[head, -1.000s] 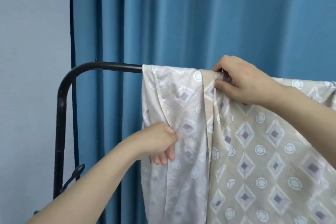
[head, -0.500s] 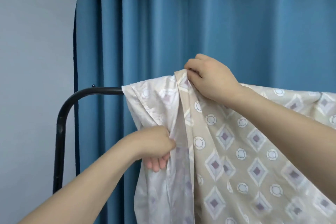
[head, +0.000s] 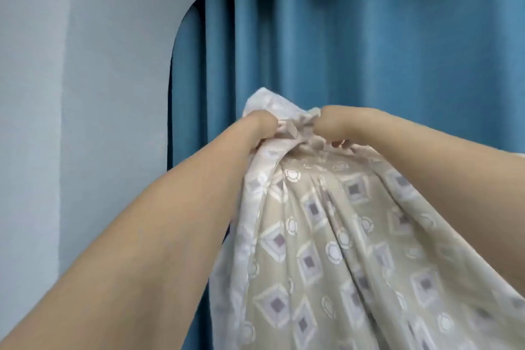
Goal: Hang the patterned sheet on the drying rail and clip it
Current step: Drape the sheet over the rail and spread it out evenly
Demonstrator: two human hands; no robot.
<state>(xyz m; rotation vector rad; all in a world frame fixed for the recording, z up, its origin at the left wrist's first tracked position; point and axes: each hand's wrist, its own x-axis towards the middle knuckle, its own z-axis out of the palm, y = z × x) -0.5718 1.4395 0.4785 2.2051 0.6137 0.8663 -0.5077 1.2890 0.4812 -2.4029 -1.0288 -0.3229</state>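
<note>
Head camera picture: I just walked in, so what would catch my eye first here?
First, the patterned sheet, beige with diamonds and circles, filling the lower middle and right. At its bunched top edge, mid-picture, the left hand and right hand each grip the cloth close together. Behind them hangs a blue curtain, with a pale wall on the left.

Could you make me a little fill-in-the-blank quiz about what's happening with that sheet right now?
1. Both hands grip the bunched top of the patterned ____.
2. The curtain behind it is ____.
3. The left hand and right hand are raised close ____.
4. The wall lies to the ____ of the curtain.

Missing: sheet; blue; together; left
</note>
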